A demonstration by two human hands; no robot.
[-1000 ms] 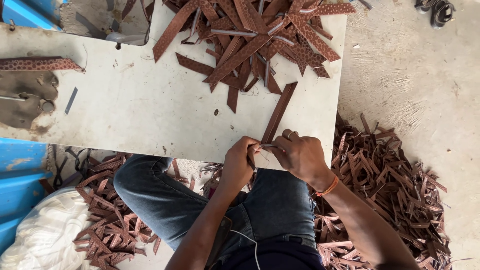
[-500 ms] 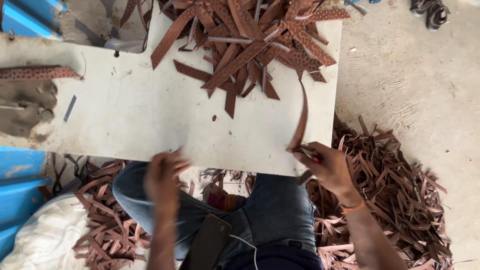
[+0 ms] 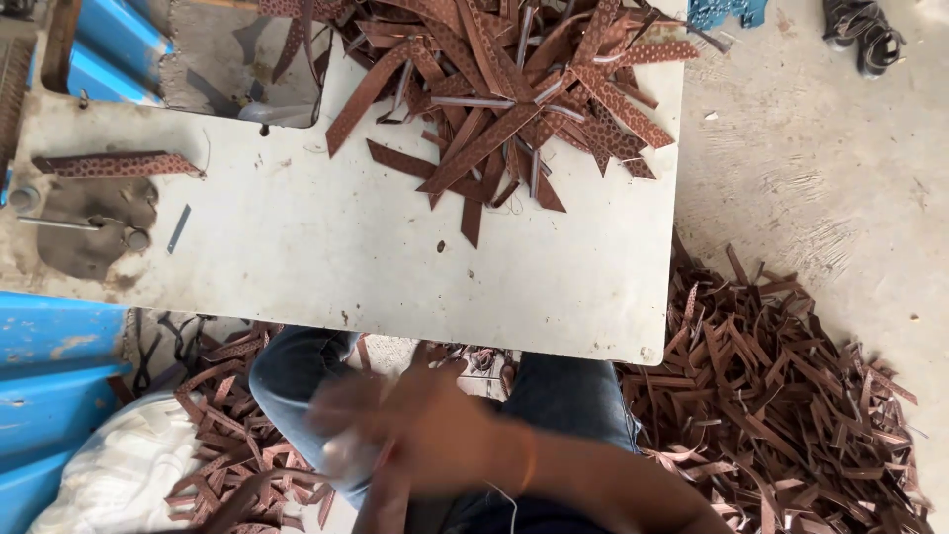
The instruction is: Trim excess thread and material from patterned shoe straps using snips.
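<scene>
Head view: my hands [image 3: 415,430] are blurring together over my lap, below the tabletop [image 3: 395,267] edge. I cannot tell what my grip is holding. The brown strip pile [image 3: 514,89] is lying across the tabletop's far side, up and right of both hands.

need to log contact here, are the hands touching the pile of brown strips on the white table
Apart. The head view shows the blurred hands over the lap, below the near edge of the white table, with bare tabletop between them and the pile of brown strips.

Both hands [image 3: 415,425] blur together over the lap, their grip unreadable; the strip pile [image 3: 514,89] is cut off at top
</scene>
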